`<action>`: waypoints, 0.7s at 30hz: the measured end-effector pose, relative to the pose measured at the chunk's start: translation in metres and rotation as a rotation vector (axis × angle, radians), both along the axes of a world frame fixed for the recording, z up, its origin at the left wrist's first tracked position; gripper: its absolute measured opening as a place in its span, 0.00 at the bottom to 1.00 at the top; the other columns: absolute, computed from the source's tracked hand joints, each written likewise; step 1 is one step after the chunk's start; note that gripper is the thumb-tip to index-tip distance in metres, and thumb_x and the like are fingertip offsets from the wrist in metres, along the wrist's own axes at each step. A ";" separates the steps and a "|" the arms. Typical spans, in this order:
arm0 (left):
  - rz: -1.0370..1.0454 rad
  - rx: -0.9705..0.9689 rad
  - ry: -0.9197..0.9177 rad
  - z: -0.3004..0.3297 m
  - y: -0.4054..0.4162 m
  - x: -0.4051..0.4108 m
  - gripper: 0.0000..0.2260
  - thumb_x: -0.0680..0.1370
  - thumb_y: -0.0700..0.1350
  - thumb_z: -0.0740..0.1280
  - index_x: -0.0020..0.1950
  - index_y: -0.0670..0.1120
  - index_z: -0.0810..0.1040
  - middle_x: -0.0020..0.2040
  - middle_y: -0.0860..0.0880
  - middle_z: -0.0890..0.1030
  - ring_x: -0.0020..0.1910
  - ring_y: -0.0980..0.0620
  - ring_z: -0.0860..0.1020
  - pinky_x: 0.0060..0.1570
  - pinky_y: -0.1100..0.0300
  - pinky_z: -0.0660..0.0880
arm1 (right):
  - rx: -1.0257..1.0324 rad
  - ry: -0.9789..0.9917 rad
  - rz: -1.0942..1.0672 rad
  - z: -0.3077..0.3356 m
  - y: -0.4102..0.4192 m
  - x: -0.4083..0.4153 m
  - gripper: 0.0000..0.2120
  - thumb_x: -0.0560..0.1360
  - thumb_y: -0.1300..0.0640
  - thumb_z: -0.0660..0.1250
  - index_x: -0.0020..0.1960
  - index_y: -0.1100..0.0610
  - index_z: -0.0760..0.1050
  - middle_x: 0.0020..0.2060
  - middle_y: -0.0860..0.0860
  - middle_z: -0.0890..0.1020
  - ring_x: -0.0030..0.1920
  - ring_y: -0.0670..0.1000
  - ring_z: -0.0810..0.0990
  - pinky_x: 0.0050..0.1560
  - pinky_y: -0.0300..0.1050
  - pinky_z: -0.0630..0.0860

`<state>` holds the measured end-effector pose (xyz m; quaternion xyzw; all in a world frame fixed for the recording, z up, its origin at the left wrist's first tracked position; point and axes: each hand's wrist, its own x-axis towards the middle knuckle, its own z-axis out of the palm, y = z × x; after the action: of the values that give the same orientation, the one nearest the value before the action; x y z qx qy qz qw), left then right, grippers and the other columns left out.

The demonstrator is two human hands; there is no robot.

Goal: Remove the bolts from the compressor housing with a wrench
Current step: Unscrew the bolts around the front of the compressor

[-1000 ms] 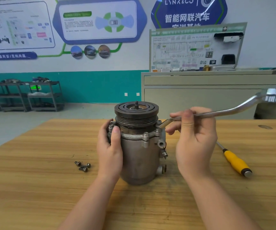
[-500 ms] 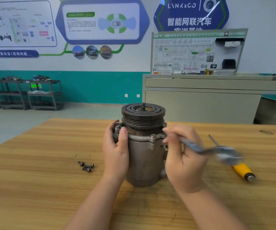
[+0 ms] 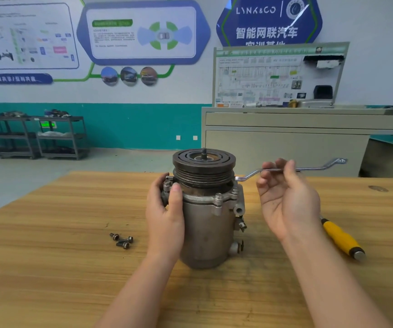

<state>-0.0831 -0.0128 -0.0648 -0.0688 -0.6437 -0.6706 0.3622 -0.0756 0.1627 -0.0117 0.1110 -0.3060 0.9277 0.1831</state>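
Note:
A grey metal compressor (image 3: 206,230) stands upright on the wooden table (image 3: 49,268), with a dark grooved pulley (image 3: 203,166) on top. My left hand (image 3: 167,214) wraps around its left side, thumb near a flange bolt (image 3: 167,184). My right hand (image 3: 285,197) pinches a silver offset ring wrench (image 3: 309,168) by its shank, palm turned toward me. The wrench's near end (image 3: 238,178) sits at the flange's right side, just under the pulley. Another bolt (image 3: 218,197) stands in the front flange ear.
Three loose bolts (image 3: 122,240) lie on the table left of the compressor. A yellow-handled screwdriver (image 3: 339,237) lies to the right. A beige cabinet (image 3: 285,143) with a display board stands behind the table, and dark shelving (image 3: 37,138) at the far left.
My right hand swung the wrench down and back toward me, then out to the right again, its grip loosening to a fingertip pinch. My left hand stayed on the compressor.

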 end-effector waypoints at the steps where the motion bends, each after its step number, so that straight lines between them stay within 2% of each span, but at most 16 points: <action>1: -0.001 -0.002 -0.001 0.000 0.000 0.000 0.18 0.75 0.57 0.58 0.63 0.54 0.71 0.59 0.55 0.77 0.59 0.62 0.74 0.59 0.66 0.69 | 0.015 0.023 -0.070 0.001 -0.001 0.002 0.13 0.83 0.55 0.53 0.46 0.58 0.71 0.31 0.53 0.82 0.28 0.47 0.79 0.29 0.37 0.75; 4: 0.001 -0.008 0.002 0.000 0.000 0.001 0.19 0.75 0.57 0.58 0.63 0.52 0.71 0.60 0.52 0.77 0.60 0.59 0.74 0.61 0.63 0.69 | 0.137 0.074 -0.297 0.003 -0.007 0.007 0.11 0.83 0.55 0.54 0.44 0.56 0.69 0.31 0.52 0.82 0.25 0.47 0.77 0.27 0.37 0.74; 8: 0.013 -0.014 0.008 0.001 0.000 0.000 0.21 0.75 0.56 0.58 0.64 0.49 0.72 0.60 0.50 0.77 0.61 0.56 0.74 0.63 0.58 0.70 | 0.308 0.173 -0.466 -0.001 -0.015 0.014 0.10 0.83 0.57 0.56 0.44 0.53 0.70 0.33 0.51 0.82 0.25 0.47 0.76 0.26 0.39 0.74; 12: 0.007 -0.012 0.004 0.000 -0.001 0.000 0.19 0.75 0.57 0.58 0.63 0.52 0.71 0.60 0.51 0.77 0.61 0.57 0.74 0.62 0.60 0.70 | 0.491 0.374 -0.643 -0.006 -0.023 0.024 0.07 0.80 0.51 0.60 0.44 0.47 0.74 0.34 0.50 0.82 0.26 0.46 0.78 0.28 0.41 0.75; 14: 0.013 -0.014 0.005 0.000 -0.001 -0.001 0.21 0.73 0.60 0.59 0.62 0.53 0.71 0.60 0.52 0.77 0.60 0.59 0.74 0.60 0.64 0.69 | 0.658 0.548 -0.715 -0.012 -0.026 0.026 0.06 0.79 0.51 0.64 0.44 0.51 0.75 0.33 0.49 0.80 0.29 0.46 0.79 0.30 0.43 0.76; 15: 0.017 -0.012 0.009 0.000 -0.001 -0.001 0.21 0.72 0.61 0.59 0.62 0.53 0.72 0.59 0.52 0.78 0.59 0.59 0.75 0.59 0.65 0.69 | 0.768 0.643 -0.747 -0.015 -0.027 0.026 0.05 0.78 0.54 0.66 0.45 0.54 0.76 0.34 0.47 0.79 0.31 0.47 0.79 0.32 0.44 0.77; 17: 0.017 0.006 0.016 0.000 -0.001 -0.002 0.19 0.72 0.61 0.60 0.59 0.53 0.72 0.58 0.50 0.78 0.58 0.55 0.76 0.57 0.63 0.71 | 0.977 0.801 -0.843 -0.022 -0.032 0.027 0.03 0.77 0.58 0.68 0.47 0.57 0.79 0.39 0.52 0.80 0.38 0.50 0.80 0.39 0.44 0.77; 19: 0.018 0.010 0.024 0.001 -0.001 -0.004 0.16 0.73 0.58 0.61 0.58 0.53 0.72 0.57 0.48 0.78 0.56 0.52 0.77 0.56 0.59 0.72 | 1.073 0.864 -0.927 -0.027 -0.036 0.025 0.11 0.79 0.55 0.65 0.45 0.61 0.82 0.41 0.54 0.81 0.40 0.50 0.80 0.40 0.42 0.77; 21: 0.022 0.005 0.027 0.000 -0.001 -0.004 0.17 0.74 0.56 0.60 0.59 0.51 0.72 0.57 0.49 0.78 0.56 0.54 0.76 0.57 0.60 0.72 | 1.061 0.848 -0.999 -0.029 -0.038 0.026 0.15 0.81 0.53 0.62 0.44 0.61 0.81 0.40 0.54 0.80 0.38 0.49 0.79 0.38 0.41 0.77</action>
<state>-0.0874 -0.0138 -0.0650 -0.0697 -0.6378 -0.6672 0.3784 -0.0498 0.1245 -0.0403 0.3727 -0.6197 0.3508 0.5950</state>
